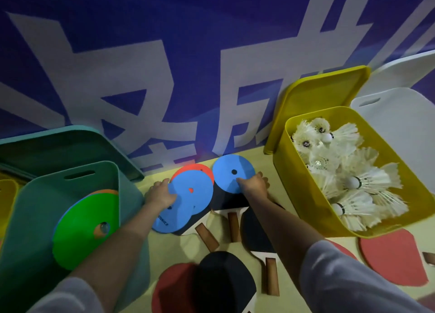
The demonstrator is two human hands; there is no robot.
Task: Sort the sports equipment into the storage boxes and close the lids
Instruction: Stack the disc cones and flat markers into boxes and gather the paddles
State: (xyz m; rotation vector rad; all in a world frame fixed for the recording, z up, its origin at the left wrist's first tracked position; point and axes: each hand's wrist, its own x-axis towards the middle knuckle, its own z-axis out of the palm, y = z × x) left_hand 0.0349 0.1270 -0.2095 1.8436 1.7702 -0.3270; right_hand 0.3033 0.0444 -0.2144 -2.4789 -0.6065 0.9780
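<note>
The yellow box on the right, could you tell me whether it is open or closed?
Open: the yellow box shows shuttlecocks inside, its lid propped behind.
</note>
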